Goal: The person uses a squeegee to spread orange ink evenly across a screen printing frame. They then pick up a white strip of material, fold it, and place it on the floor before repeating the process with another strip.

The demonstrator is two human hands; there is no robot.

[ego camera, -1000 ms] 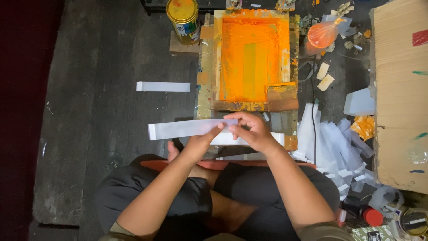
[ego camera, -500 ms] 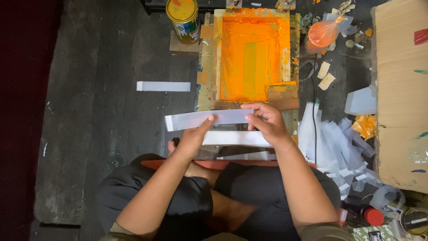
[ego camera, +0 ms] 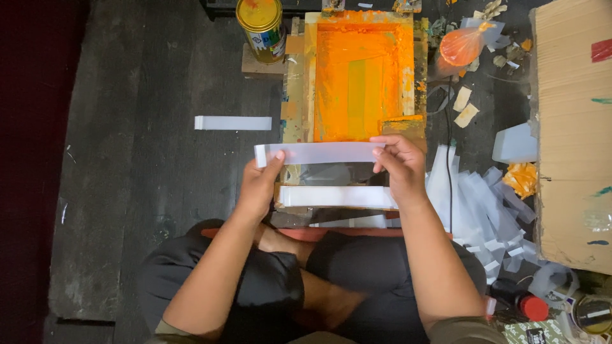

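I hold a long white translucent strip [ego camera: 319,153] level between both hands, just in front of an orange-inked screen frame [ego camera: 360,73]. My left hand [ego camera: 260,188] pinches the strip near its left end with the thumb on top. At the strip's other end, my right hand [ego camera: 398,169] grips it with its fingers. Below the held strip, a stack of similar white strips [ego camera: 335,196] lies between my wrists, above my crossed legs.
A single white strip [ego camera: 233,123] lies on the dark floor to the left. A yellow can [ego camera: 261,25] stands by the frame's top left. Loose strips [ego camera: 478,204] pile at the right, beside a cardboard sheet [ego camera: 570,127] and an orange-filled bag [ego camera: 463,44].
Both hands have lifted the strip off the stack and carried it away from me toward the frame. It now lies straight between them, and the stack beneath has come into full view.
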